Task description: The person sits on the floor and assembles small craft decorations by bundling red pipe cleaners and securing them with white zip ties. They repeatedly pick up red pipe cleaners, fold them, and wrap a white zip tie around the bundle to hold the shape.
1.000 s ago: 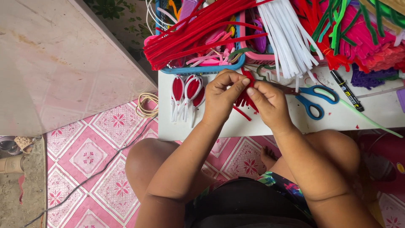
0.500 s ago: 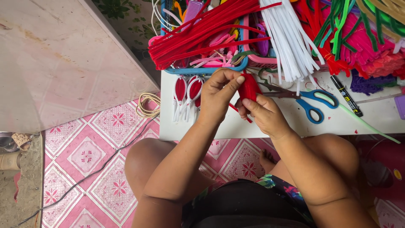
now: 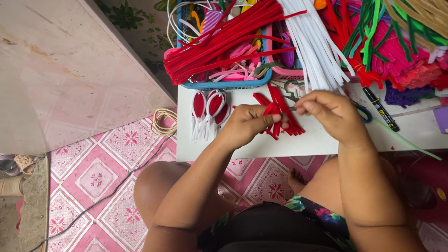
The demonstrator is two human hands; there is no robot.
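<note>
Pinching red pipe-cleaner bundle (image 3: 278, 116) between both hands, strands running up-down, slightly tilted

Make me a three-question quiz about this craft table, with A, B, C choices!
1. Where do the red-and-white loop pieces lie?
A. on the white table, left of the left hand
B. inside the blue basket
C. on the pink floor

2. What colour is the bundle of fuzzy stems between the hands?
A. green
B. red
C. white

3. What is the left hand doing?
A. lying flat and empty
B. pinching the red stems
C. holding the black marker

Answers: 1 A, they rest on the table beside that hand. 2 B, the bundle is bright red. 3 B, its fingers close on the stems, while the marker lies untouched.
</note>
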